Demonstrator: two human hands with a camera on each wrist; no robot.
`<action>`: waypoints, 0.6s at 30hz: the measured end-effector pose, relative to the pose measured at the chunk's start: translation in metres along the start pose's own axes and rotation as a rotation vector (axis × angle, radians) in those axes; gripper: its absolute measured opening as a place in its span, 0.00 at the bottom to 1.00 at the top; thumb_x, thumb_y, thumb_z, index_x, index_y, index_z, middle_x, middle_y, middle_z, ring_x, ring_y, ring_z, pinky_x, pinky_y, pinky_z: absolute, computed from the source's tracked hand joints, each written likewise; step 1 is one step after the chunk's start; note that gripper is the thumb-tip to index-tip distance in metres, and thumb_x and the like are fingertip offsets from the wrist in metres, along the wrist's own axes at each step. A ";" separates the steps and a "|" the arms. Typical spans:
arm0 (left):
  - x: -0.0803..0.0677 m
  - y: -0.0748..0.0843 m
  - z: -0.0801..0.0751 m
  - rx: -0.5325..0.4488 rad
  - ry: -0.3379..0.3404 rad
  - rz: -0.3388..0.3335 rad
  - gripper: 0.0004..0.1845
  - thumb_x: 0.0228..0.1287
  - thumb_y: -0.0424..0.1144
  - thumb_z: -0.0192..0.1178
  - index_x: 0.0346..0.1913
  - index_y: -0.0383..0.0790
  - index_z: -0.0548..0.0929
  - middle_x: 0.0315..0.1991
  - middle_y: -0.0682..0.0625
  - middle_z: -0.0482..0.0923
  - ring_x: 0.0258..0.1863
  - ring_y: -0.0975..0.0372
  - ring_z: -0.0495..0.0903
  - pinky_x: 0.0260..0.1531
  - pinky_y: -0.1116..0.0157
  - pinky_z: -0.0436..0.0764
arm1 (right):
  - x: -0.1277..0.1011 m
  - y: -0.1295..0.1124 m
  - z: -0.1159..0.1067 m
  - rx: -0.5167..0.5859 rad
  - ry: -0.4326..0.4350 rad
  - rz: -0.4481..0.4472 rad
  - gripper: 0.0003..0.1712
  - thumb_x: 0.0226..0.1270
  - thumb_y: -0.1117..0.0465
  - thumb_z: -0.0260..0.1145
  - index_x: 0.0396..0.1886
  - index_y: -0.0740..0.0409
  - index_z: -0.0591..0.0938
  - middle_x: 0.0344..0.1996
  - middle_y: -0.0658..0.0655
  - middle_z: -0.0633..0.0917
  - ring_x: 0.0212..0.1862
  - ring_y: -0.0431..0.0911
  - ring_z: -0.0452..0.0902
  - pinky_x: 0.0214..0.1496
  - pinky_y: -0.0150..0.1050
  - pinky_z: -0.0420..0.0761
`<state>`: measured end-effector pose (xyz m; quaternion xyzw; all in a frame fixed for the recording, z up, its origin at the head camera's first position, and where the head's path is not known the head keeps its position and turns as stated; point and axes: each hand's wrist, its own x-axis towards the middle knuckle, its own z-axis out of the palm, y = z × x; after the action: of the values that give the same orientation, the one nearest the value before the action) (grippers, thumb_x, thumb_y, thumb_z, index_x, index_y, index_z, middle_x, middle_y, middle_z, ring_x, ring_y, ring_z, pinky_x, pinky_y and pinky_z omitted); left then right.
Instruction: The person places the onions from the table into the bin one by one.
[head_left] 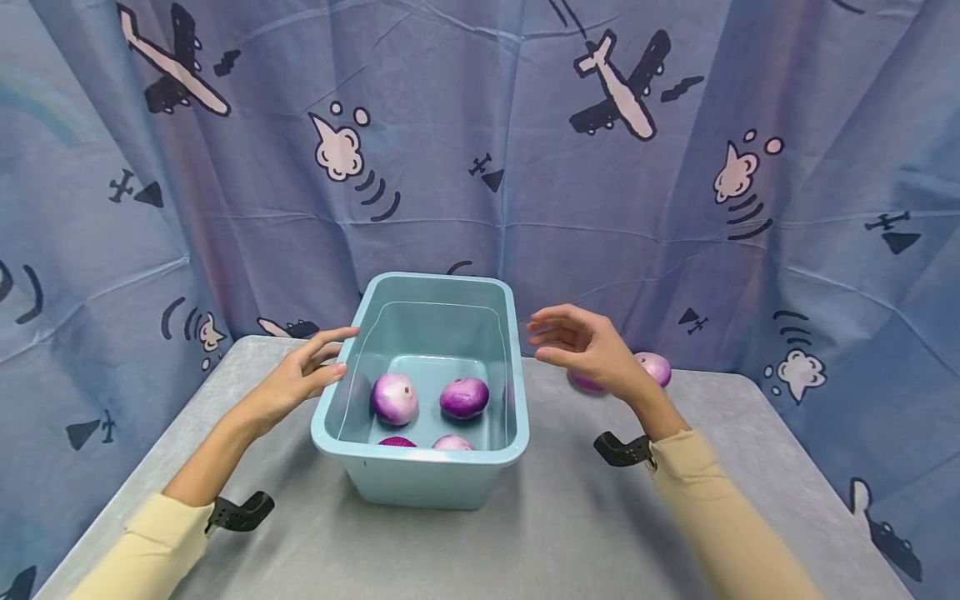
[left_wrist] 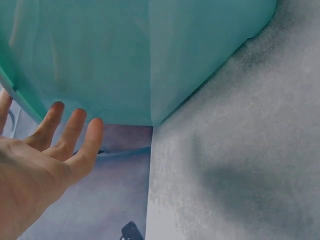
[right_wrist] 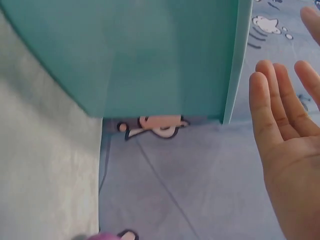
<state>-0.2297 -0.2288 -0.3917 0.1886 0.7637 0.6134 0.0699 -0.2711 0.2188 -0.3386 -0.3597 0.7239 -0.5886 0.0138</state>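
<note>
A light-blue plastic bin (head_left: 422,487) stands in the middle of the grey table (head_left: 570,525), its side wall (left_wrist: 150,55) filling the left wrist view. Inside lie several purple-and-white onions (head_left: 395,398), one near the middle (head_left: 464,397). My left hand (head_left: 303,375) hovers open beside the bin's left rim, fingers (left_wrist: 70,132) straight. My right hand (head_left: 581,346) hovers open just right of the bin's right rim, fingers (right_wrist: 272,110) loosely extended. It holds nothing. Another purple onion (head_left: 654,367) lies on the table behind the right hand, partly hidden by it.
A blue curtain (head_left: 480,142) printed with aeroplanes and clouds hangs close behind and around the table. The table's grey cloth spreads out in front of and on both sides of the bin. Black camera mounts (head_left: 622,450) sit on both wrists.
</note>
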 end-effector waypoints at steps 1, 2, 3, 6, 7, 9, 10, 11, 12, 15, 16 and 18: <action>0.000 0.000 0.000 0.002 0.000 -0.001 0.30 0.78 0.42 0.56 0.78 0.49 0.63 0.72 0.35 0.61 0.65 0.43 0.69 0.57 0.44 0.73 | -0.003 0.001 -0.003 -0.008 0.005 0.007 0.26 0.63 0.77 0.71 0.61 0.74 0.76 0.55 0.71 0.80 0.54 0.61 0.80 0.54 0.47 0.81; 0.000 0.000 0.000 0.004 0.000 -0.002 0.30 0.78 0.42 0.56 0.78 0.49 0.63 0.72 0.35 0.61 0.65 0.43 0.69 0.57 0.45 0.73 | -0.005 0.002 -0.005 -0.011 0.011 0.014 0.26 0.63 0.77 0.71 0.61 0.74 0.76 0.55 0.69 0.81 0.54 0.61 0.80 0.54 0.47 0.81; 0.000 0.000 0.000 0.004 -0.001 -0.003 0.30 0.78 0.42 0.56 0.78 0.49 0.63 0.72 0.35 0.61 0.65 0.43 0.69 0.57 0.45 0.73 | -0.008 0.002 -0.007 -0.017 0.015 0.018 0.26 0.63 0.77 0.71 0.61 0.74 0.76 0.54 0.68 0.82 0.53 0.62 0.80 0.53 0.47 0.81; 0.000 0.001 0.000 0.006 -0.003 -0.003 0.30 0.78 0.42 0.56 0.78 0.49 0.63 0.73 0.35 0.60 0.65 0.43 0.69 0.57 0.44 0.72 | -0.017 0.005 -0.014 -0.037 0.022 0.025 0.25 0.63 0.77 0.71 0.60 0.74 0.77 0.52 0.66 0.83 0.52 0.60 0.82 0.52 0.46 0.82; 0.000 0.001 0.000 0.006 -0.004 -0.003 0.30 0.78 0.42 0.56 0.78 0.49 0.63 0.73 0.35 0.60 0.65 0.43 0.69 0.57 0.44 0.72 | -0.020 0.007 -0.017 -0.042 0.025 0.029 0.25 0.63 0.77 0.71 0.60 0.74 0.77 0.52 0.66 0.83 0.52 0.60 0.82 0.52 0.46 0.82; 0.000 0.001 0.000 0.002 -0.007 -0.002 0.30 0.78 0.42 0.56 0.78 0.49 0.63 0.73 0.35 0.59 0.65 0.42 0.69 0.58 0.43 0.71 | -0.027 0.010 -0.023 -0.051 0.024 0.038 0.25 0.64 0.77 0.71 0.60 0.75 0.76 0.52 0.66 0.83 0.52 0.58 0.82 0.52 0.45 0.81; 0.000 0.001 0.000 0.002 -0.008 -0.002 0.30 0.78 0.42 0.56 0.78 0.49 0.63 0.73 0.35 0.59 0.66 0.42 0.68 0.58 0.42 0.71 | -0.030 0.012 -0.026 -0.059 0.026 0.045 0.25 0.64 0.77 0.71 0.60 0.74 0.76 0.52 0.66 0.83 0.52 0.57 0.83 0.53 0.44 0.81; 0.000 0.001 0.000 0.003 -0.008 -0.003 0.30 0.78 0.42 0.56 0.78 0.49 0.63 0.73 0.35 0.59 0.66 0.42 0.68 0.58 0.42 0.71 | -0.033 0.013 -0.029 -0.065 0.028 0.052 0.25 0.64 0.76 0.71 0.60 0.74 0.76 0.52 0.67 0.83 0.52 0.57 0.82 0.53 0.44 0.81; 0.000 0.001 0.000 0.006 -0.008 -0.004 0.30 0.78 0.42 0.56 0.78 0.49 0.63 0.73 0.35 0.59 0.66 0.42 0.68 0.58 0.42 0.71 | -0.037 0.015 -0.033 -0.072 0.030 0.060 0.25 0.64 0.76 0.71 0.60 0.74 0.76 0.53 0.68 0.82 0.53 0.58 0.82 0.53 0.44 0.81; 0.000 0.001 0.000 0.007 -0.007 -0.005 0.30 0.78 0.42 0.56 0.78 0.49 0.63 0.73 0.35 0.58 0.67 0.42 0.67 0.58 0.42 0.70 | -0.046 0.018 -0.041 -0.093 0.042 0.089 0.25 0.65 0.74 0.71 0.61 0.73 0.76 0.54 0.71 0.81 0.54 0.59 0.81 0.54 0.42 0.80; 0.000 0.001 0.000 0.009 -0.006 -0.004 0.30 0.78 0.42 0.56 0.78 0.49 0.63 0.73 0.35 0.58 0.67 0.42 0.67 0.58 0.42 0.71 | -0.050 0.018 -0.043 -0.102 0.048 0.097 0.24 0.65 0.74 0.71 0.61 0.72 0.77 0.55 0.72 0.80 0.54 0.59 0.81 0.54 0.42 0.80; 0.000 0.001 0.000 0.010 -0.006 -0.003 0.30 0.78 0.42 0.56 0.78 0.49 0.63 0.73 0.35 0.58 0.67 0.42 0.66 0.59 0.42 0.70 | -0.056 0.020 -0.048 -0.112 0.057 0.108 0.23 0.66 0.74 0.70 0.60 0.72 0.77 0.55 0.74 0.79 0.54 0.57 0.82 0.53 0.41 0.81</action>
<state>-0.2295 -0.2284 -0.3911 0.1897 0.7668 0.6089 0.0723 -0.2606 0.2902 -0.3637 -0.3034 0.7740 -0.5557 0.0050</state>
